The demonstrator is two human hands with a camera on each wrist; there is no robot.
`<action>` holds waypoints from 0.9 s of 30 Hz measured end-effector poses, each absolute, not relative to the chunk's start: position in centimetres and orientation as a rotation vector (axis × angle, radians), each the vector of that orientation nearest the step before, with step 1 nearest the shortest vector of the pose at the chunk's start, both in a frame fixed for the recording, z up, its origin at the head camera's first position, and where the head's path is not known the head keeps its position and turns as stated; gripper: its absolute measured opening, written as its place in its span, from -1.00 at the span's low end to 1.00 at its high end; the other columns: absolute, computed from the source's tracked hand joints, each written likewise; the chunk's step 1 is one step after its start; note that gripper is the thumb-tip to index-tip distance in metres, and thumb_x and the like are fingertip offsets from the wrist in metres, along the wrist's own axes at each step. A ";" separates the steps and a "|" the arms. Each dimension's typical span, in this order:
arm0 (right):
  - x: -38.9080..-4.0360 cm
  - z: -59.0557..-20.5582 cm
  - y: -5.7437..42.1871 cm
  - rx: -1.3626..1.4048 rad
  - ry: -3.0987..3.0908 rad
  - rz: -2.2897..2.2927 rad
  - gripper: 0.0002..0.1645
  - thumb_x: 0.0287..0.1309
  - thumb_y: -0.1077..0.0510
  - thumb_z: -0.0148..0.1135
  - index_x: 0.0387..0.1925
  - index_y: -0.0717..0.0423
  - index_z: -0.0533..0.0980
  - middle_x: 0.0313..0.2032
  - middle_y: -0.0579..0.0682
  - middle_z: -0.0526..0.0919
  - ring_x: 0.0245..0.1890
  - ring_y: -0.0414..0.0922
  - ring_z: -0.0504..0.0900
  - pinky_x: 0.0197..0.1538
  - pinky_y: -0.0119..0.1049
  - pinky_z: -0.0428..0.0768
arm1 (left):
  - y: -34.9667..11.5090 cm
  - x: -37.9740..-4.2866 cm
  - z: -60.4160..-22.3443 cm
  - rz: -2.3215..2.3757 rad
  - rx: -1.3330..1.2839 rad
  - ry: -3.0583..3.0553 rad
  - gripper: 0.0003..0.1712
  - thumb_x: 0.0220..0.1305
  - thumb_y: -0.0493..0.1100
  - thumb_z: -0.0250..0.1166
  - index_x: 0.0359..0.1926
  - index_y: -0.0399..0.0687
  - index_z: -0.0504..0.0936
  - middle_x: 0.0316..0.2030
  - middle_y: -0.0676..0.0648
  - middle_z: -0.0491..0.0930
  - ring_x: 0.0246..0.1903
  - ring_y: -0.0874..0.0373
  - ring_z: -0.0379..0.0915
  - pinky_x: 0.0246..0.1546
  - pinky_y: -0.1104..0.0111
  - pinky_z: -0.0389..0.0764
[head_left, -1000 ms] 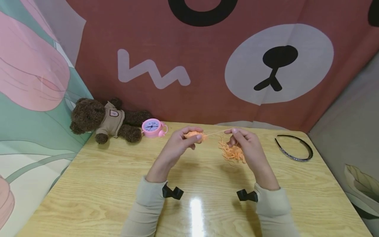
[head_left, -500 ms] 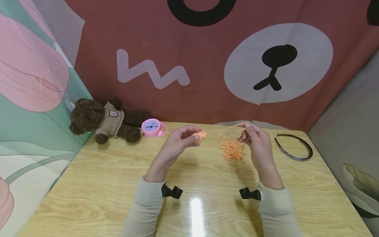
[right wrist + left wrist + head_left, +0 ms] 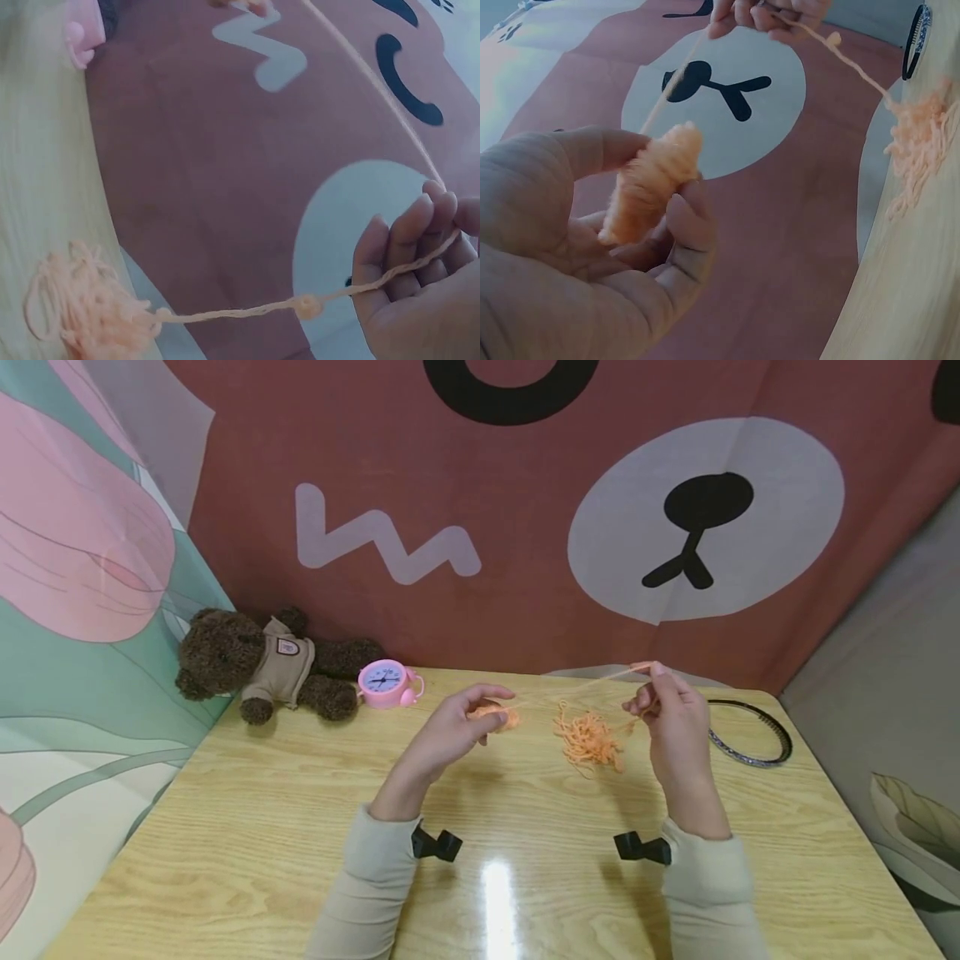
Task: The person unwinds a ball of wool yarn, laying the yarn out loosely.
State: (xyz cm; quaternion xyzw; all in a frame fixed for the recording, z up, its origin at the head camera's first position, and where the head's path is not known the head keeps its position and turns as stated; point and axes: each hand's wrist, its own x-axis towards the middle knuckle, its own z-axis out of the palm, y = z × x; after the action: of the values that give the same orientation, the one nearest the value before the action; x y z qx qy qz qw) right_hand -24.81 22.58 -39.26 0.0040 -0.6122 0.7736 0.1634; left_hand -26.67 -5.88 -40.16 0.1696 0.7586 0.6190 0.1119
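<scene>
In the head view my left hand (image 3: 450,727) holds a small wound bundle of orange yarn (image 3: 656,184) between thumb and fingers. A strand of yarn (image 3: 600,680) runs from that bundle up to my right hand (image 3: 678,727), whose thumb and fingertip pinch it. From the right hand the yarn passes under the curled fingers and down to a loose orange yarn pile (image 3: 588,742) on the table. A small knot (image 3: 307,306) shows on this lower stretch in the right wrist view.
On the wooden table (image 3: 300,827) a brown teddy bear (image 3: 285,664) lies at the back left, beside a pink alarm clock (image 3: 385,683). A dark headband (image 3: 757,735) lies at the right, partly behind my right hand. A printed cloth (image 3: 480,610) hangs behind the table.
My right hand has moved right and slightly up, away from the left, drawing the strand longer. The left hand has stayed nearly in place, turning the bundle a little.
</scene>
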 end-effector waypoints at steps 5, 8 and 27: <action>-24.9 -39.0 24.0 -0.058 -1.547 2.295 -0.54 0.43 -0.09 0.18 0.00 0.25 0.60 -0.61 -0.08 0.46 -0.59 -0.17 0.50 -0.28 -0.35 0.69 | -6.0 -27.0 -40.2 1.971 0.419 2.094 -0.68 0.46 -0.14 0.24 0.17 -0.09 0.60 -0.05 -0.13 0.68 -0.21 0.10 0.63 -0.21 0.35 0.70; -25.0 -39.0 24.7 -0.084 -1.461 2.331 -0.54 0.42 -0.07 0.20 0.01 0.27 0.59 -0.62 -0.07 0.46 -0.60 -0.16 0.48 -0.32 -0.34 0.69 | -6.1 -27.1 -40.2 2.069 0.390 2.038 -0.67 0.47 -0.16 0.23 0.17 -0.16 0.58 -0.06 -0.09 0.62 -0.18 0.14 0.64 -0.17 0.35 0.72; -24.7 -38.9 27.5 -0.185 -1.111 2.371 -0.56 0.35 -0.03 0.29 -0.01 0.27 0.60 -0.62 -0.03 0.39 -0.66 -0.12 0.38 -0.42 -0.31 0.61 | -6.6 -27.2 -40.2 1.965 0.384 2.182 -0.65 0.41 -0.13 0.30 0.17 -0.02 0.63 -0.11 -0.08 0.66 -0.20 0.11 0.58 -0.23 0.34 0.65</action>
State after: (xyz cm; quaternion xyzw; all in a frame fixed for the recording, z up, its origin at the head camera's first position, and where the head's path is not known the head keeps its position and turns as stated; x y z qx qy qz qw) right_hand -24.72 27.46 -38.88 -0.0680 -0.4091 0.8734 0.2554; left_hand -27.21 -6.59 -40.22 0.1292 0.7339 0.6608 0.0901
